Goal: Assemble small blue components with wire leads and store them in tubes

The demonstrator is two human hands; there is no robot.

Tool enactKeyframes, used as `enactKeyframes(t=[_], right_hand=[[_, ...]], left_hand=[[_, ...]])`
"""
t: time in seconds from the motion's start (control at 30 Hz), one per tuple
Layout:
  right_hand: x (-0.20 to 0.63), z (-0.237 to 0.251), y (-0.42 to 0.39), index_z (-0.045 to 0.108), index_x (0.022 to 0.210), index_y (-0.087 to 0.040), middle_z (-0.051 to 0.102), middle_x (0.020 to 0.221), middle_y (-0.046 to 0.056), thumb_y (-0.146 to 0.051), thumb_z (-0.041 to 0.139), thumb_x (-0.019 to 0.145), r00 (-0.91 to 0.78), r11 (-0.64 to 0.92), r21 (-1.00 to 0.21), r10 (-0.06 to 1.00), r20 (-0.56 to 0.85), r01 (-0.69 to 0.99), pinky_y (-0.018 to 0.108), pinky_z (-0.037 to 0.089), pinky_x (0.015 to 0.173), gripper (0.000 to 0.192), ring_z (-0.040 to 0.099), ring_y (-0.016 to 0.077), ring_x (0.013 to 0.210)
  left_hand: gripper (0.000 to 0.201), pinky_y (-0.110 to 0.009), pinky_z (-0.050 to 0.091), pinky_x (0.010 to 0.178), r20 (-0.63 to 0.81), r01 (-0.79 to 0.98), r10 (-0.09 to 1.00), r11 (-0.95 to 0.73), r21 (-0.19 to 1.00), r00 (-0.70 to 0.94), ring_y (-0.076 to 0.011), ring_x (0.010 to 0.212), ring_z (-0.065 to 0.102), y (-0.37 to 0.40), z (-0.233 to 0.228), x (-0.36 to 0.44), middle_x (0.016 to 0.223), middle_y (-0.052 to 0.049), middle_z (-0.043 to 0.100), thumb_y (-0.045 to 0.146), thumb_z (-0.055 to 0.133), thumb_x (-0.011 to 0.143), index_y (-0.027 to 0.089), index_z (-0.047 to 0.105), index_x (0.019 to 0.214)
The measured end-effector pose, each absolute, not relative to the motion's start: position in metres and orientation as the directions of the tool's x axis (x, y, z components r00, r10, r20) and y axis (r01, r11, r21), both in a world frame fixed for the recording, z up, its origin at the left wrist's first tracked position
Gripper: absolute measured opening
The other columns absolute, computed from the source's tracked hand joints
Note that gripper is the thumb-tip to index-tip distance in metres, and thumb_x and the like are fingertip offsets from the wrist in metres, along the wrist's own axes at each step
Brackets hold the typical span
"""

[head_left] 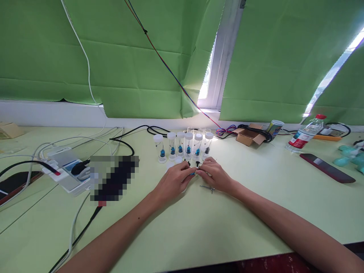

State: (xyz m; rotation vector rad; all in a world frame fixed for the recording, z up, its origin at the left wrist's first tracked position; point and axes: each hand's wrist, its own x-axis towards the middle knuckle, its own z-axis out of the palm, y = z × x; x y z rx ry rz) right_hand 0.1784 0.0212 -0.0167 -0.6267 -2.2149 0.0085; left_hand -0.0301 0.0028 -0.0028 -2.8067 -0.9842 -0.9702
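Two hands meet at the middle of the pale green table (256,212), fingertips almost touching each other. The left hand (173,180) and the right hand (216,176) pinch together on one small blue part (193,173), which sits between them just above the table surface. The fingers of both hands are closed on it, but the part is so small that I cannot tell how exactly each finger holds it.

Directly behind the hands stands a row of clear vials (184,146) with white caps; most contain a blue piece, and the last one on the right seems to contain a dark piece. Some loose white caps (170,165) lie just in front of the row. A thin metal tool (207,187) lies on the table under the right hand, near the wrist.

My judgement is that such fine work goes best when both wrists rest on the table, so the fingertips stay steady, and when the pinch is light, because the part can easily slip or jump away. It is also wise to keep the hands low and away from the vials, since they stand close and can fall with one touch.

On the left are a white power strip (66,174) and several cables; on the right a water bottle (305,138) and a dark phone (327,168)
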Motion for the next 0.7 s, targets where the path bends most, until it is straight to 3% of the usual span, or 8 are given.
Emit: enactKeyframes(t=[0.13, 0.23, 0.37, 0.57, 0.7], right_hand=[[0.1792, -0.0176, 0.0210, 0.053, 0.072, -0.019, 0.052, 0.059, -0.001, -0.029, 0.044, 0.100, -0.528, 0.862, -0.213, 0.459, 0.715, 0.461, 0.033, 0.042, 0.074, 0.031, 0.045, 0.0131, 0.056], [0.1797, -0.0178, 0.0188, 0.059, 0.097, -0.019, 0.061, 0.068, 0.001, -0.030, 0.049, 0.097, -0.513, 0.853, -0.248, 0.482, 0.710, 0.459, 0.035, 0.043, 0.079, 0.015, 0.051, 0.0151, 0.061], [0.1803, -0.0185, 0.0171, 0.054, 0.114, -0.020, 0.065, 0.073, 0.002, -0.029, 0.053, 0.095, -0.523, 0.853, -0.264, 0.491, 0.696, 0.450, 0.038, 0.044, 0.082, 0.021, 0.054, 0.0171, 0.066], [0.1807, -0.0191, 0.0192, 0.055, 0.107, -0.020, 0.063, 0.072, 0.002, -0.029, 0.049, 0.097, -0.540, 0.866, -0.242, 0.468, 0.699, 0.436, 0.037, 0.044, 0.080, 0.015, 0.054, 0.0165, 0.065], [0.1803, -0.0187, 0.0205, 0.056, 0.090, -0.019, 0.057, 0.066, 0.001, -0.030, 0.046, 0.098, -0.554, 0.870, -0.224, 0.459, 0.695, 0.440, 0.034, 0.043, 0.076, 0.017, 0.050, 0.0151, 0.061]], left_hand=[[0.023, -0.024, 0.042, 0.062, 0.576, 0.580, 0.558, -0.797, 0.172, 0.597, -0.0133, 0.069, 0.054, 0.0020, -0.0001, -0.0290, 0.082, -0.004, 0.057, 0.022, 0.045, 0.096, 0.020, 0.067, 0.102], [0.023, -0.024, 0.043, 0.062, 0.601, 0.592, 0.565, -0.785, 0.182, 0.565, -0.0131, 0.069, 0.055, 0.0025, 0.0011, -0.0292, 0.083, -0.004, 0.059, 0.023, 0.045, 0.096, 0.020, 0.066, 0.107], [0.023, -0.023, 0.043, 0.061, 0.622, 0.599, 0.568, -0.778, 0.190, 0.540, -0.0122, 0.068, 0.055, 0.0027, 0.0012, -0.0297, 0.083, -0.003, 0.059, 0.023, 0.047, 0.095, 0.020, 0.065, 0.109], [0.026, -0.023, 0.042, 0.060, 0.611, 0.587, 0.560, -0.788, 0.185, 0.560, -0.0120, 0.067, 0.055, 0.0024, -0.0009, -0.0297, 0.083, -0.003, 0.059, 0.026, 0.043, 0.097, 0.021, 0.065, 0.110], [0.024, -0.023, 0.042, 0.060, 0.593, 0.578, 0.564, -0.793, 0.195, 0.575, -0.0124, 0.068, 0.055, 0.0030, -0.0028, -0.0302, 0.083, -0.003, 0.058, 0.024, 0.044, 0.097, 0.020, 0.065, 0.109]])
